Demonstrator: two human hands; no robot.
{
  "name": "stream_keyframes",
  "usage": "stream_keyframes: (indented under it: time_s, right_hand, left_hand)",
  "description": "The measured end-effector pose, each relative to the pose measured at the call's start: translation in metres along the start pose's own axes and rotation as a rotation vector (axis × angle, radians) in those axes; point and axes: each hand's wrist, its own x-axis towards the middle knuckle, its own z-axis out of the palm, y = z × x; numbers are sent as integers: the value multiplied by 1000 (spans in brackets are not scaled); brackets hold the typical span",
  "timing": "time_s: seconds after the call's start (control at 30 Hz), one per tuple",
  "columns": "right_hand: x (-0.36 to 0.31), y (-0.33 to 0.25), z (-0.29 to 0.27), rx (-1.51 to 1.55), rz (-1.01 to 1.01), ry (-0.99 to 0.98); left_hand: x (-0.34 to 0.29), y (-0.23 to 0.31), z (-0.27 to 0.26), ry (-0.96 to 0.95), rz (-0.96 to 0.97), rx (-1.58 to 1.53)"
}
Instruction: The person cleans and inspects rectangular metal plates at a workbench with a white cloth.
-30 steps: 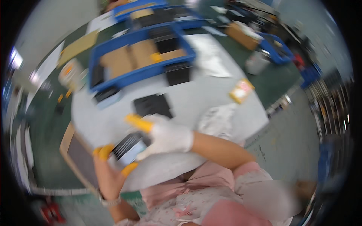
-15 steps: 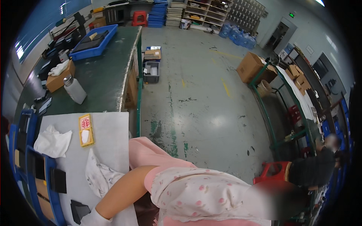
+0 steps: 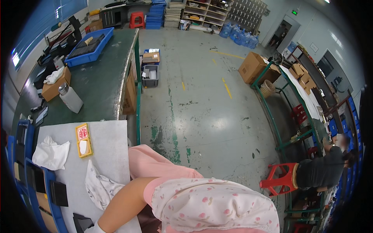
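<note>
My right hand (image 3: 92, 229), in a white glove, is cut off by the lower edge; its fingers are out of sight. Right beside it lies a dark flat piece (image 3: 81, 223), and whether I grip it cannot be seen. A smudged white cloth (image 3: 100, 189) rests against my bare forearm on the pale grey mat (image 3: 110, 143). Farther up the mat are a crumpled white cloth (image 3: 50, 153) and a small yellow box (image 3: 84, 139) with a white piece in it. A black block (image 3: 59, 193) sits at the edge of a blue tray (image 3: 54, 202). My left hand is outside the picture.
On the green table (image 3: 99, 77) stand a white bottle (image 3: 71, 99), a cardboard box (image 3: 56, 85) and a blue tray (image 3: 89, 54) of dark pieces. Grey bins (image 3: 150, 75) are on the floor beside it. At right, a person (image 3: 320, 169) sits on a red stool (image 3: 281, 179).
The whole view has shifted slightly, with the table things now a little lower and more to the left. My right hand shows less, slipping farther under the lower edge.
</note>
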Motion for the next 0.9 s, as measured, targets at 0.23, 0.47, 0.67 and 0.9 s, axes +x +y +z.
stream_keyframes:
  time_s: [0.23,0.47,0.67,0.9]
  right_hand:
    - [0,1,3,29,-5,9]
    - [0,-2,-1,-29,8,-6]
    - [-5,-36,-26,-59,38,82]
    - [3,3,-13,323,-55,194]
  left_hand:
    - [-3,3,2,31,54,9]
    - [-1,-2,2,52,118,-46]
    - [2,34,1,146,145,-111]
    - [16,76,4,129,270,44]
